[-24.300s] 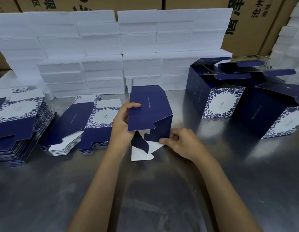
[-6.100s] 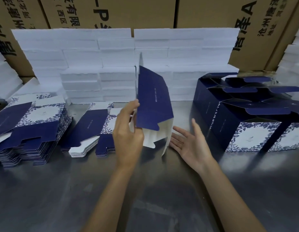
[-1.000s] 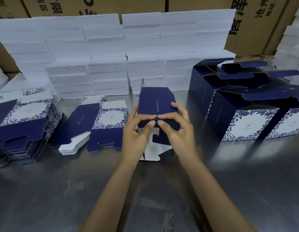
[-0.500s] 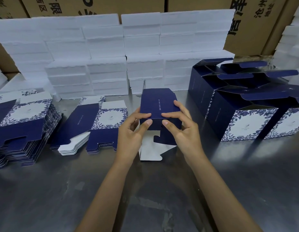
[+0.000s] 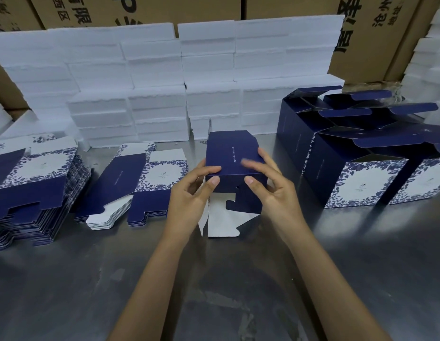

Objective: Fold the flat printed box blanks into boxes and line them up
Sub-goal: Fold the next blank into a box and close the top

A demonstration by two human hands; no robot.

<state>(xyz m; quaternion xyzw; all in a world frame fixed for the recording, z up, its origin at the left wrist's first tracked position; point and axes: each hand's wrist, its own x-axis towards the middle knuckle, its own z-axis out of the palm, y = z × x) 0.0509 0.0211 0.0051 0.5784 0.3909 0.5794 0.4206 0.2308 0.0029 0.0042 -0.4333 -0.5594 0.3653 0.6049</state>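
- A grey metal table (image 5: 238, 291) with a dull sheen carries everything.
- Two stacks of flat box blanks (image 5: 34, 193) lie at the left, a shorter one (image 5: 145, 185) just beside the taller.
- A half-folded navy box (image 5: 235, 168) stands at the middle.
- Folded boxes (image 5: 361, 163) stand together at the right.
- White foam blocks (image 5: 162, 94) are piled along the back.

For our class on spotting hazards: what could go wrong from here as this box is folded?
The box is held only by fingertips of the left hand and right hand; it may slip or spring flat. Its white flap hangs loose and could crease against the table.
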